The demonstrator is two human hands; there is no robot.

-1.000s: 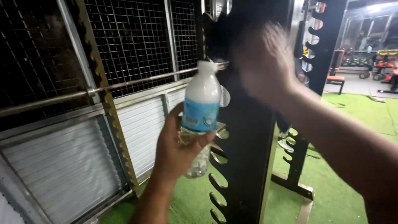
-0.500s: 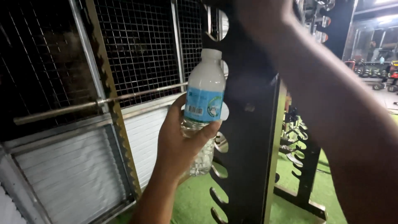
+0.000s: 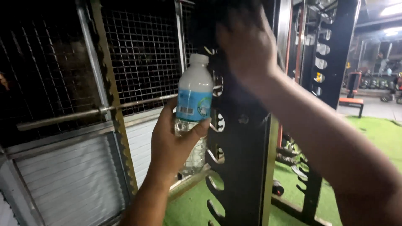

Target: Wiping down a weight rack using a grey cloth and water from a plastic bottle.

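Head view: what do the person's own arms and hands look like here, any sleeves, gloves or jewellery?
Both forearms are bare as far as the frame shows, with no sleeves in view. The left hand and right hand wear no gloves. No rings, watch or wristband show. The right hand is slightly blurred and dimly lit.

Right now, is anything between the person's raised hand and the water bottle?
Nothing visible does. The left hand grips the water bottle around its lower half; the right hand is raised beside its white cap, in front of the black rack post, with only open air between them.

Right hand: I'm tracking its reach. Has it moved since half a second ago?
Yes. The right hand has come down against the black notched upright.
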